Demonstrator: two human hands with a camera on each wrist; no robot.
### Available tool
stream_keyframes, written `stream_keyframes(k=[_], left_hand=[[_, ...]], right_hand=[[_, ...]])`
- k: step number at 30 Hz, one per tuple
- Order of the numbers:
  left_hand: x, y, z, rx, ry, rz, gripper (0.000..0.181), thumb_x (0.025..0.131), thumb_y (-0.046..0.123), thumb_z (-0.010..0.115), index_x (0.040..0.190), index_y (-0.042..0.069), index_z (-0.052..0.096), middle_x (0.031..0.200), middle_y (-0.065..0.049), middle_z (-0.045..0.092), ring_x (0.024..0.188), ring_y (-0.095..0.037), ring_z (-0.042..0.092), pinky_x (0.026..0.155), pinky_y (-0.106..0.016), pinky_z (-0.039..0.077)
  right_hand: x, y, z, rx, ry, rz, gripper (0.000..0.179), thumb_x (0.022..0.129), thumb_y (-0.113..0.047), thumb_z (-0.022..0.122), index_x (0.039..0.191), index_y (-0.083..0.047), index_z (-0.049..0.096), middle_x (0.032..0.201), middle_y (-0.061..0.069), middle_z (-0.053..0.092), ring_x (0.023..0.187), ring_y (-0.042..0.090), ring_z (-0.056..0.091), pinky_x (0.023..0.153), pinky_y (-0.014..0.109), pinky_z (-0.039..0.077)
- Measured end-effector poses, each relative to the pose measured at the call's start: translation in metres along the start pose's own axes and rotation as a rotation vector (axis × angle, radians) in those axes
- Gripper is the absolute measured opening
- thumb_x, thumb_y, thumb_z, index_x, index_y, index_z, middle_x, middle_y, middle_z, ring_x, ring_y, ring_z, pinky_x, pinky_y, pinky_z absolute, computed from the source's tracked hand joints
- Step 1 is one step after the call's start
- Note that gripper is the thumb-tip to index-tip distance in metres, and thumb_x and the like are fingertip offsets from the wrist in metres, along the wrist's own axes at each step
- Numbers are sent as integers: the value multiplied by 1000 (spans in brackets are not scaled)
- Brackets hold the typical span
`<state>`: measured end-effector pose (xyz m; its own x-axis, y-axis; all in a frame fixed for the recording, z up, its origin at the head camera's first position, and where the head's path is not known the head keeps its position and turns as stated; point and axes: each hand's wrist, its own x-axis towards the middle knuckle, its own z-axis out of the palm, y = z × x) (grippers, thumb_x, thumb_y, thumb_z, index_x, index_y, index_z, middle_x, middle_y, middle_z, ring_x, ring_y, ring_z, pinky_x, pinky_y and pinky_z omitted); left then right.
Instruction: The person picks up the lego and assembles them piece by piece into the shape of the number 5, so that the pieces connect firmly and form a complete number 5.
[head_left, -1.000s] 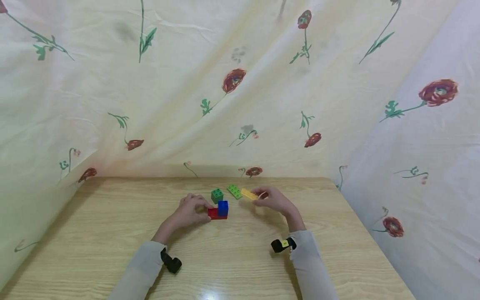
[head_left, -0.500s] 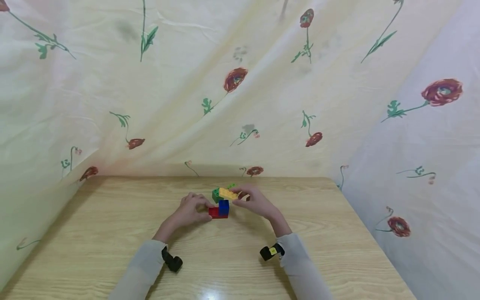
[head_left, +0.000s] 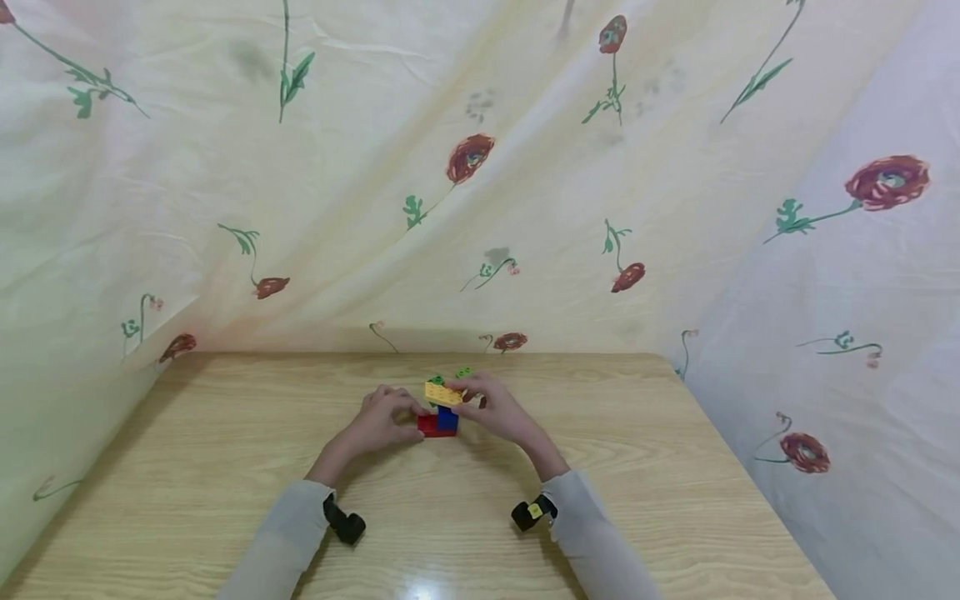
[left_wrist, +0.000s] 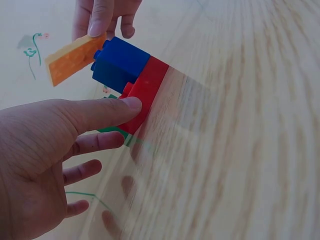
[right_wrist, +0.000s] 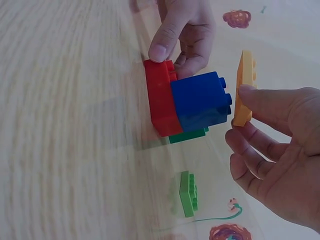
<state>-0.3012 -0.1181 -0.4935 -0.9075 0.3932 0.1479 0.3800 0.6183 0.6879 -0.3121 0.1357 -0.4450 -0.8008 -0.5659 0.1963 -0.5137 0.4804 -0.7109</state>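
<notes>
My left hand [head_left: 387, 422] pinches one end of a flat red brick [right_wrist: 162, 102] that lies on the table. On the red brick's other end sits a taller blue brick [right_wrist: 200, 100], studs up. Just above those studs, my right hand [head_left: 495, 406] holds a thin yellow-orange brick [head_left: 442, 393] between thumb and fingers. In the right wrist view a narrow gap shows between the yellow brick [right_wrist: 244, 90] and the blue studs. The left wrist view shows the yellow brick [left_wrist: 75, 60] tilted over the blue brick [left_wrist: 120, 62].
Behind the red and blue bricks stands a dark green brick [right_wrist: 187, 135], partly hidden. A thin light green brick [right_wrist: 187, 194] lies farther right on the wooden table [head_left: 450, 517]. Flowered cloth [head_left: 337, 208] hangs along the table's back and sides.
My right hand has carried the yellow brick leftward, from beside the light green brick to above the blue one. The left hand and the red brick have stayed in place.
</notes>
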Motion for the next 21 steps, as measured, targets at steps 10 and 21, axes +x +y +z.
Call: stream_keyframes(k=[10, 21], left_hand=[[-1, 2, 0, 13, -4, -27, 21, 84, 26, 85, 103, 24, 77, 118, 4, 69, 116, -23, 46, 111, -59, 25], [1, 2, -2, 12, -2, -47, 21, 82, 28, 86, 98, 20, 74, 118, 0, 69, 115, -23, 46, 109, -57, 28]], right_hand=[[2, 2, 8, 7, -5, 10, 39, 96, -10, 70, 135, -6, 65, 125, 14, 60, 103, 23, 61, 78, 24, 48], [2, -4, 7, -17, 27, 23, 34, 95, -12, 73, 128, -7, 70, 123, 11, 63, 104, 24, 60, 76, 24, 47]])
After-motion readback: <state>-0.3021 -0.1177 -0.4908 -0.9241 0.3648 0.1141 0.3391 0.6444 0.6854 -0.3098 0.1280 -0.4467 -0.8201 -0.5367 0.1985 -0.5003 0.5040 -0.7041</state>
